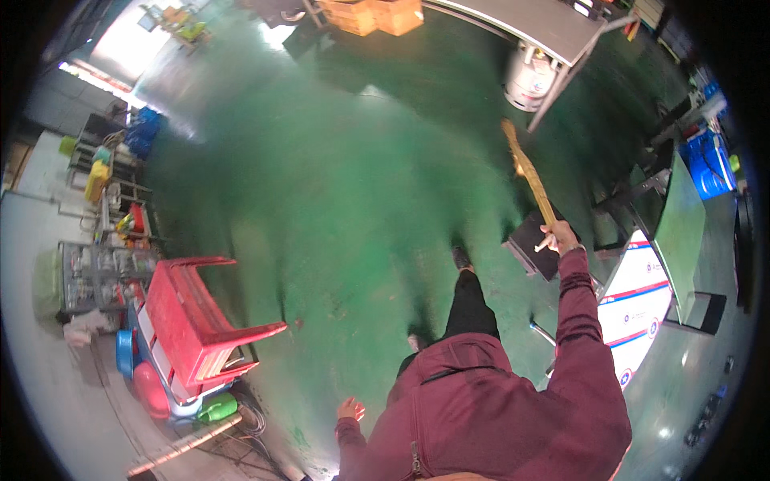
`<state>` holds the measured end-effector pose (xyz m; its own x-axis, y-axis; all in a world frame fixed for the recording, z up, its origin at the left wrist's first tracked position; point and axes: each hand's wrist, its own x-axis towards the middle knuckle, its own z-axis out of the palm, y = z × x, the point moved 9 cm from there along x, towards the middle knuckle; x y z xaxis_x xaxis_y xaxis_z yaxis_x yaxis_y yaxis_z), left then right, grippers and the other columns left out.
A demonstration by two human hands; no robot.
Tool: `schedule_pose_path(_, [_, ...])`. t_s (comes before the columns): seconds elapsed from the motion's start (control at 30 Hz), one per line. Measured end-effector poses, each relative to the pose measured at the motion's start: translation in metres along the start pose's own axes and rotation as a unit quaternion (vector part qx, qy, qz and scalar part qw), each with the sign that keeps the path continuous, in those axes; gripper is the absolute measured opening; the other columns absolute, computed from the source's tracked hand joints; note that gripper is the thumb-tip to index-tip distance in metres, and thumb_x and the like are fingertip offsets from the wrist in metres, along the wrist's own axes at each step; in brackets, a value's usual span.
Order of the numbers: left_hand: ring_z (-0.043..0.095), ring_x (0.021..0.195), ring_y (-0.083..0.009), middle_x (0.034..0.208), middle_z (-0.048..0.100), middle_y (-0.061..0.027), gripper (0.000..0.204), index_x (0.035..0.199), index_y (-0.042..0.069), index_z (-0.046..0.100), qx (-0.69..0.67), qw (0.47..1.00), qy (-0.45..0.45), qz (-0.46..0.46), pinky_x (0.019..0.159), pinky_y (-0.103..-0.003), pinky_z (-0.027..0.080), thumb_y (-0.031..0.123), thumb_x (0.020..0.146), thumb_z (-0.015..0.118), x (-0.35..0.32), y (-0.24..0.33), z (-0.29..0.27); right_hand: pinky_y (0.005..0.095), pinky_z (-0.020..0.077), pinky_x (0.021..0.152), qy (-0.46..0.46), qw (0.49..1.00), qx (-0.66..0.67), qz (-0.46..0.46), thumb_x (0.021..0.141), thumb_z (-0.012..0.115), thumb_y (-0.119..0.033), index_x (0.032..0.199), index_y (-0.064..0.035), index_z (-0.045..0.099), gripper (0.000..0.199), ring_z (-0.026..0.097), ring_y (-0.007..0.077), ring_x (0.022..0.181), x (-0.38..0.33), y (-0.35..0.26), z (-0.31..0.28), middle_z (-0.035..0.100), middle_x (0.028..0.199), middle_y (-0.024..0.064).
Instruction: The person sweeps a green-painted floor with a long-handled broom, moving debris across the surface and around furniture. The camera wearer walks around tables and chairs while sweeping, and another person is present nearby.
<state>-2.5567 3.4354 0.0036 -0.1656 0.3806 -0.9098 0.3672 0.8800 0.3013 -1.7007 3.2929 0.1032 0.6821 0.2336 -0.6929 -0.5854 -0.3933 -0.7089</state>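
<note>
My right hand (562, 237), out ahead on the right, is closed around one end of a long yellow-brown stick (531, 176). The stick slants forward and left above the floor, and its exact kind cannot be made out. A short pale piece shows by my fingers; whether it is a separate thing is unclear. Low by my left side hangs my left hand (350, 409), small in view, with fingers loosely bent and apart and nothing visible in it. Under my right hand, a dark box-like object (536, 247) stands on the floor.
Stacked red plastic stools (192, 321) stand at the left, near a shelf of supplies (108, 268). On the right are a white printed box (634, 313) and a green panel (680, 232). A table (553, 28) with a gas cylinder (530, 80) beneath stands ahead, near orange crates (373, 14).
</note>
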Motion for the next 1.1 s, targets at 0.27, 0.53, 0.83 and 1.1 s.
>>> schedule_pose_path(0.27, [0.060,0.073,-0.0208,0.087,0.060,-0.0127,0.041,0.120,0.010,0.042,0.238,0.956,-0.118,0.123,0.057,-0.029,0.049,0.014,0.080,0.051,-0.090,0.142,0.199,0.0335,0.0259,0.034,0.042,0.990,-0.133,0.031,0.067,0.058,-0.009,0.064,0.0008,0.051,0.012,0.041,0.0169,0.037,0.192,-0.077,-0.015,0.044,0.048,0.0063])
schedule_pose_path(0.53, [0.059,0.077,-0.0181,0.088,0.060,-0.0112,0.039,0.120,0.006,0.043,0.170,0.976,-0.097,0.093,0.061,-0.027,0.049,0.014,0.082,0.048,-0.136,0.212,0.298,0.0378,0.0391,0.056,-0.087,0.920,-0.383,-0.003,0.066,0.061,-0.019,0.086,0.0013,0.044,0.034,0.050,0.0284,0.064,0.277,0.026,0.153,0.048,0.070,0.0177])
schedule_pose_path(0.83, [0.060,0.074,-0.0177,0.088,0.061,-0.0097,0.039,0.120,0.009,0.044,0.220,0.968,-0.118,0.021,0.060,-0.027,0.049,0.010,0.081,0.048,-0.110,0.217,0.327,0.0281,0.0340,0.034,-0.377,0.865,-0.145,0.297,0.069,0.061,-0.010,0.067,-0.0013,0.055,0.011,0.047,0.0149,0.040,0.090,0.084,0.271,0.051,0.053,0.0053])
schedule_pose_path(1.1, [0.059,0.070,-0.0171,0.087,0.061,-0.0098,0.041,0.120,0.009,0.043,0.134,0.980,-0.125,0.080,0.054,-0.028,0.048,0.010,0.080,0.048,-0.018,0.304,0.346,0.0245,0.0280,0.036,-0.430,0.876,-0.134,0.172,0.065,0.065,-0.013,0.063,-0.0068,0.055,0.012,0.040,0.0093,0.041,0.116,-0.056,0.215,0.046,0.053,-0.0002])
